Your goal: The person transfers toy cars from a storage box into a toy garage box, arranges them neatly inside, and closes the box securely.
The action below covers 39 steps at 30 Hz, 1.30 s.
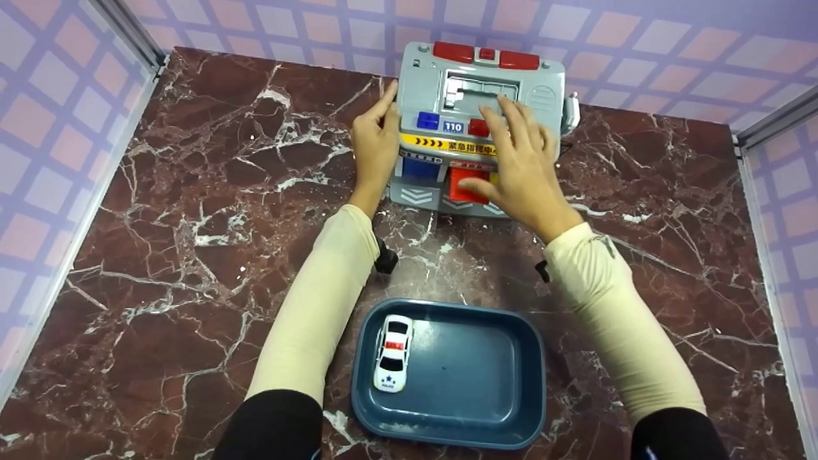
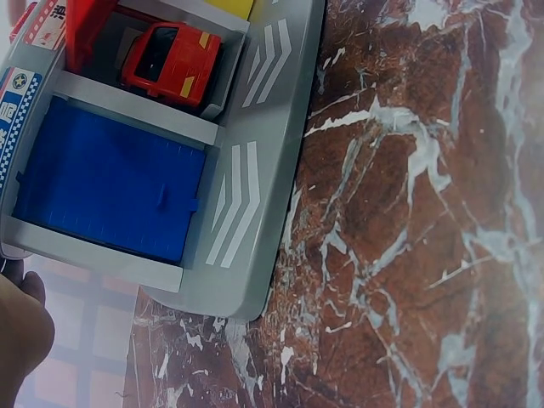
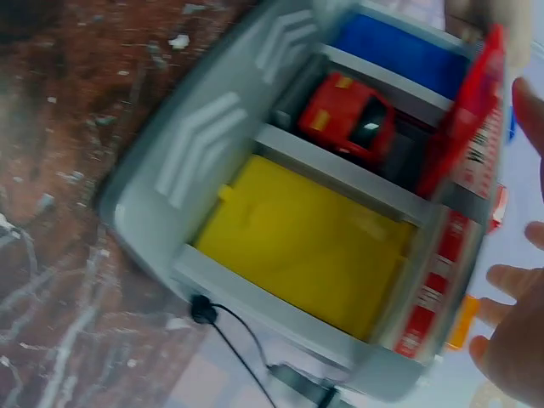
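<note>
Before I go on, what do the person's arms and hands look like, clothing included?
The left hand and right hand are bare, without gloves. Pale cream sleeves cover both forearms, with black sleeves beginning farther up. A small black piece juts out near each wrist; I can't tell what it is.

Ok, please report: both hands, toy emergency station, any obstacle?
Left hand against side of toy emergency station; right hand over its front. Red door raised, red toy car inside. Blue tray apart, not obstructing.
</note>
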### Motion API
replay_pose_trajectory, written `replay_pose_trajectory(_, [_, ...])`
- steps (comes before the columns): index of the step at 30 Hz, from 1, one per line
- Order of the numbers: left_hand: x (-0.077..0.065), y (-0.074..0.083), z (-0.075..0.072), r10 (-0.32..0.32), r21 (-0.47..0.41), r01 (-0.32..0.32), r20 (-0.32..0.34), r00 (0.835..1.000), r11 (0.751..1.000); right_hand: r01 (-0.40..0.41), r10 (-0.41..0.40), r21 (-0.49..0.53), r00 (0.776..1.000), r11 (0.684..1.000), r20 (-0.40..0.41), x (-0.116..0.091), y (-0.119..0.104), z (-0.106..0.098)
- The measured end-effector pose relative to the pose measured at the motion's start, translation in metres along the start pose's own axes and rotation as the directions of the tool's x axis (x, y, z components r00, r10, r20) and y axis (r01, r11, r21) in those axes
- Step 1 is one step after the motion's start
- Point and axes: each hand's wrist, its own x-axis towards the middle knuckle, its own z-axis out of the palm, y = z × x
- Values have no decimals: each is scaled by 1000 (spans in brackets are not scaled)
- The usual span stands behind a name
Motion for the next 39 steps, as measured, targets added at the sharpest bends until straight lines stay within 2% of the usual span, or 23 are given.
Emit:
replay_pose_trajectory(8, [-1, 0, -1, 1, 14, -1, 0, 1000, 1000, 23, -25, -46, 999, 999, -46, 0, 6, 18])
replay_pose_trajectory(15, [-1, 0, 0, 16, 4, -16, 0, 1000, 1000, 31, -42, -95, 992, 995, -118, 0, 7, 27])
replay_pose_trajectory(27, [-1, 1, -1, -23, 11, 22, 11, 1000, 1000, 22, -49, -166, 986, 986, -162, 1, 7, 34])
replay_pose_trajectory(35, [-1, 0, -1, 4, -1, -4, -5, 1000, 1000, 37, -83, -233, 978, 972, -191, 1, 10, 39])
replay_pose_trajectory(39, [-1, 1, -1, -6, 9, 6, 6, 1000, 1000, 39, -96, -260, 973, 965, -210, 1, 12, 41])
